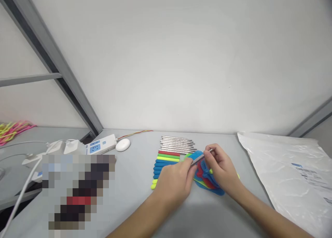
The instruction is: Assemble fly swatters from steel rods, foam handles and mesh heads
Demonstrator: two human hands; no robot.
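Observation:
A thin silvery metal rod (198, 159) is pinched between both hands, slanting up to the right. My left hand (177, 179) is closed on its lower end, and my right hand (219, 165) grips near its upper end with thumb and fingertips. Under and behind the hands lies a pile of perforated plastic pieces (207, 185), like fly swatter heads, in blue, red, green and yellow. Several similar metal rods (177, 144) lie side by side beyond my left hand. In front of them is a row of coloured plastic handles (166, 162), partly hidden by that hand.
A white plastic bag (285, 169) with a label covers the right of the table. To the left are a power strip (101, 145) with cables, a white oval device (122, 145) and a blurred-out patch. Pink and yellow cords (15, 130) lie far left. A pale wall stands behind.

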